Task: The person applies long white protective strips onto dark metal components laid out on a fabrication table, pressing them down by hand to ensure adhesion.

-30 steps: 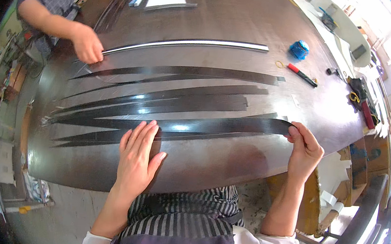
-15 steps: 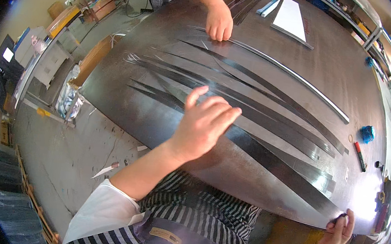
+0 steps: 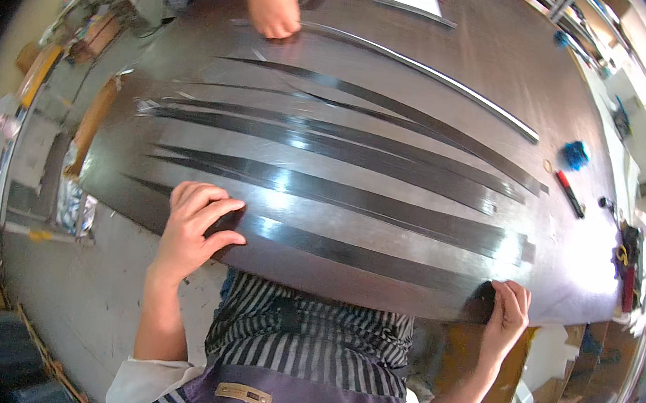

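A long dark strip (image 3: 379, 262) is laid near the six o'clock edge of the table (image 3: 496, 54); its long axis is directed from between nine and ten o'clock to between three and four. The strip's right end is pinched by the right hand (image 3: 509, 311). The left hand (image 3: 197, 220) is placed over the strip, with spread thumb and fingers; whether it is gripped there cannot be told. On the apron (image 3: 311, 393) a tan label (image 3: 243, 395) is seen, its writing too small to be read.
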`<state>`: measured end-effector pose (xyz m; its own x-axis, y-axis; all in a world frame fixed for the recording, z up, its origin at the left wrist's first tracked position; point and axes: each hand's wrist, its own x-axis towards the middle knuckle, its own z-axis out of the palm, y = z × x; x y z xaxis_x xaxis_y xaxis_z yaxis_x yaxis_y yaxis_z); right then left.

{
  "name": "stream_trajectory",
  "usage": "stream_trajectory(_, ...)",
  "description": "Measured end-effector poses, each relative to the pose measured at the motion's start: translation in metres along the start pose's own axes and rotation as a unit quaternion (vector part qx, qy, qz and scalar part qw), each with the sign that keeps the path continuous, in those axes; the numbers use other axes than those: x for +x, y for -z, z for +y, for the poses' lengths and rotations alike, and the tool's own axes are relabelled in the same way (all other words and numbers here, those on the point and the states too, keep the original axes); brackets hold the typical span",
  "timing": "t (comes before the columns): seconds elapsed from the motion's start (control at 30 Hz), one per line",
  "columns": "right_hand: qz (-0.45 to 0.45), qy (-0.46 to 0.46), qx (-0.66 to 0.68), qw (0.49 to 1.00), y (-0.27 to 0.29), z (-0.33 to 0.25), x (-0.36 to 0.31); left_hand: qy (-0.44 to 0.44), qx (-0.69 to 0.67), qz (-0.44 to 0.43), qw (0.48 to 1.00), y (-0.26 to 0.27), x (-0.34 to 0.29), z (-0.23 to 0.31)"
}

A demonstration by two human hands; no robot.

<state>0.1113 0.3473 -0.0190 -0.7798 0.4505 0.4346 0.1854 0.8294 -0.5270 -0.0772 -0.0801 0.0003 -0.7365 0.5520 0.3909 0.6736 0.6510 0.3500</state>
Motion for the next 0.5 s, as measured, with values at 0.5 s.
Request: stream_trajectory(0.5,-0.05,-0.1,0.096,0.989,-0.005,-0.022,0.066,-0.041,-0.065,0.128,0.989,-0.043,0.004,0.065)
